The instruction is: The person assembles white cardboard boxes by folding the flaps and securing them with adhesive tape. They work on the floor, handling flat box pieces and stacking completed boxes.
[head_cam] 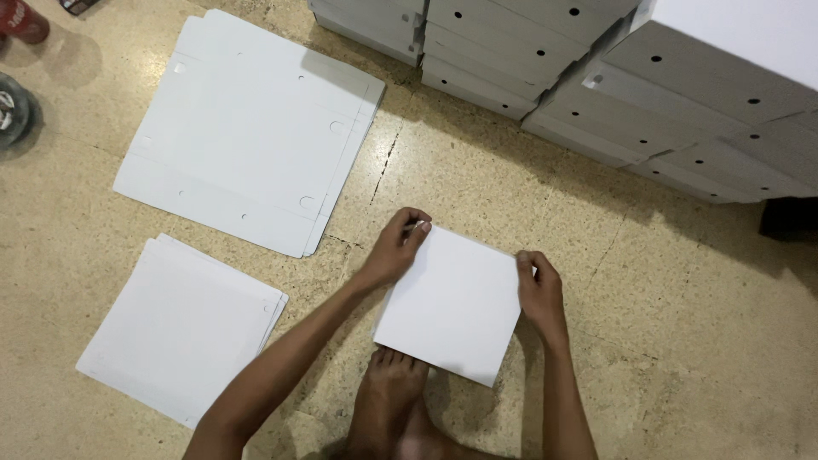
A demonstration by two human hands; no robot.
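On speckled beige stone floor (699, 341), at frame centre, white square folded cardboard piece (450, 303) is held flat, just beyond bare foot (388, 400) at 6 o'clock. Piece is judged light, thin, fairly stiff, easily creased; best taken at opposite edges. Left hand (394, 249) is set at its 11 o'clock corner, fingers pinched over edge. Right hand (539, 292) is clamped on 3 o'clock edge, thumb on top. Forearms are angled inward. Flat white blanks (247, 128) are stacked at 10 o'clock, smaller white sheets (183, 328) at 8 o'clock, finished white boxes (613, 94) at 1 o'clock.
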